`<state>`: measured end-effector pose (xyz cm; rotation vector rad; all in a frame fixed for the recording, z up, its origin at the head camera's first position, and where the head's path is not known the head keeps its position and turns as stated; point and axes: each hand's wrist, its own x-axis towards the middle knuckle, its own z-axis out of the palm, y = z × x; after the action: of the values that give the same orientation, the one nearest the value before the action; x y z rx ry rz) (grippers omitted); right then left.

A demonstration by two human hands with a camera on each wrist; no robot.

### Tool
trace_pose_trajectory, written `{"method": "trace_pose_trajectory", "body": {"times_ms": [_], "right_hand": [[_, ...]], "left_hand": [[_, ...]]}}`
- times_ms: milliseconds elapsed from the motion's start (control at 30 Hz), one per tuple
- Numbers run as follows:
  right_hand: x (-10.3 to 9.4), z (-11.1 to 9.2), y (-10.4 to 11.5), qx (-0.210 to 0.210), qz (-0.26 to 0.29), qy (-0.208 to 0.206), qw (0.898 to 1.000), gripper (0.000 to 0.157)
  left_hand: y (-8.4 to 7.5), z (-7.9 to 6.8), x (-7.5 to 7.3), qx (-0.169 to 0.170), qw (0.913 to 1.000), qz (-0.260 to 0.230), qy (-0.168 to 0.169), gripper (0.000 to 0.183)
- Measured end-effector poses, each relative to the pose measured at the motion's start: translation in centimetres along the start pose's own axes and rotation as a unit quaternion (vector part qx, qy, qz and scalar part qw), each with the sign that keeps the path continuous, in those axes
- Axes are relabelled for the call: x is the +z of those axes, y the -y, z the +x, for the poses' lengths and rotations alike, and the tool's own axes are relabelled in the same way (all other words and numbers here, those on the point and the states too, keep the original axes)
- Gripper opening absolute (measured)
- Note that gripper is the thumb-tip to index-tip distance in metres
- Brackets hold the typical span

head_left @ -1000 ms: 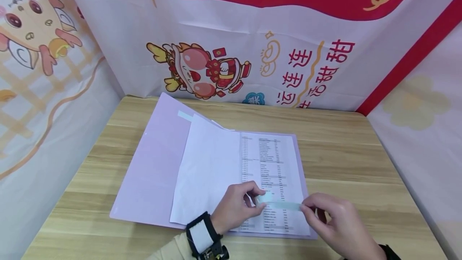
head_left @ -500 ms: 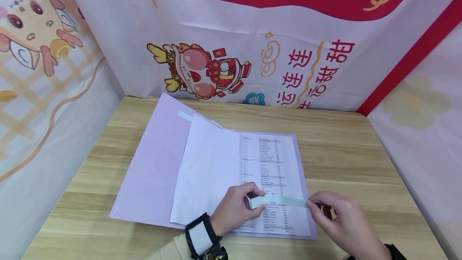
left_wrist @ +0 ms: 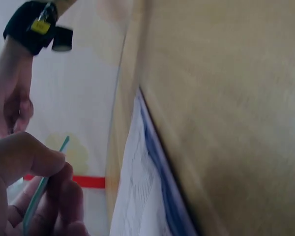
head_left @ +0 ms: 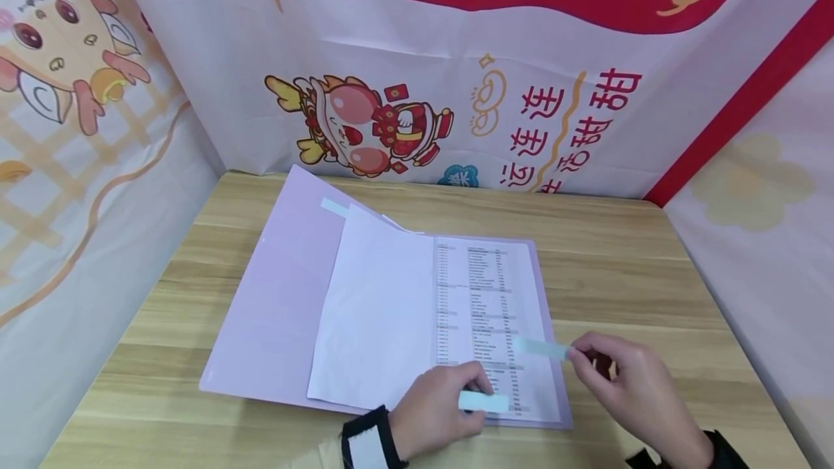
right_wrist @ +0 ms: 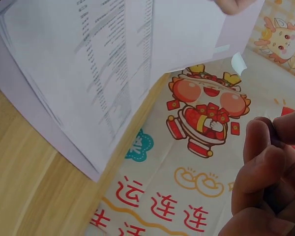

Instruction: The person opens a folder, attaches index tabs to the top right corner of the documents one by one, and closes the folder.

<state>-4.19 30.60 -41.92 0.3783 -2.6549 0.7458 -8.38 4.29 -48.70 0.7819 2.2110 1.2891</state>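
Observation:
In the head view my left hand holds a pale blue pad of sticky notes over the lower part of the printed page. The pad shows edge-on as a thin strip between thumb and fingers in the left wrist view. To the right, my right hand pinches one end of a single pale blue sticky note, whose free end reaches left above the page's right side. The two hands are apart. The page lies in an open lilac folder.
A white sheet lies turned over to the left in the folder. Another pale blue sticky strip sticks out at its top left. The wooden table meets printed cloth walls behind and at both sides.
The single sticky note has come away from the pad. My right hand has moved slightly right and up with it, while my left hand has moved down toward the page's bottom with the pad.

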Motion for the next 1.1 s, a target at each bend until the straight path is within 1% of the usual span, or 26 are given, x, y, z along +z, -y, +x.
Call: {"method": "trace_pose_trajectory", "body": {"times_ms": [100,167,233,333,400,467,567,633,700,800,933,1033,1100], "right_hand": [[0.2,0.0,-0.4,0.004,-0.005,0.004,1.0,0.031],[0.3,-0.1,-0.6,0.009,-0.004,0.008,1.0,0.03],[0.5,-0.2,-0.8,0.012,-0.002,0.013,1.0,0.03],[0.7,-0.4,-0.9,0.017,0.002,0.019,1.0,0.03],[0.9,-0.5,-1.0,0.017,0.002,0.021,1.0,0.029],[1.0,-0.5,-1.0,0.019,0.001,0.023,1.0,0.029],[1.1,-0.5,-1.2,0.021,-0.001,0.025,0.999,0.029],[1.1,-0.4,-1.3,0.025,-0.005,0.026,0.999,0.029],[1.2,-0.4,-1.5,0.029,-0.006,0.028,0.999,0.028],[1.3,-0.3,-1.7,0.029,-0.007,0.029,0.999,0.028],[1.4,-0.3,-1.9,0.025,-0.007,0.03,0.999,0.028],[1.4,-0.2,-2.1,0.038,-0.01,0.039,0.998,0.025],[1.3,0.0,-2.2,0.056,-0.011,0.051,0.997,0.021]], "left_hand": [[-0.2,-0.4,0.8,-0.026,0.999,0.027,0.024,0.023],[-0.3,-0.5,1.3,-0.036,0.9975,0.051,0.034,0.022],[-0.3,-0.7,1.9,-0.034,0.9949,0.088,0.035,0.021],[-0.2,-0.8,2.6,-0.017,0.9874,0.154,0.032,0.019],[-0.1,-1.0,3.0,-0.007,0.9805,0.193,0.034,0.019],[0.1,-1.0,3.4,0.001,0.9717,0.232,0.042,0.019],[0.3,-0.9,3.9,0.008,0.9558,0.288,0.057,0.021],[0.5,-0.8,4.3,0.007,0.9463,0.316,0.068,0.021],[0.6,-0.7,4.5,0.006,0.9414,0.329,0.074,0.022],[0.8,-0.6,4.7,0.001,0.9417,0.327,0.079,0.022],[1.0,-0.5,4.7,-0.002,0.9438,0.322,0.076,0.023],[1.0,-0.6,4.7,-0.004,0.9455,0.317,0.073,0.023],[1.0,-0.6,4.7,-0.006,0.9464,0.315,0.069,0.023]]}}
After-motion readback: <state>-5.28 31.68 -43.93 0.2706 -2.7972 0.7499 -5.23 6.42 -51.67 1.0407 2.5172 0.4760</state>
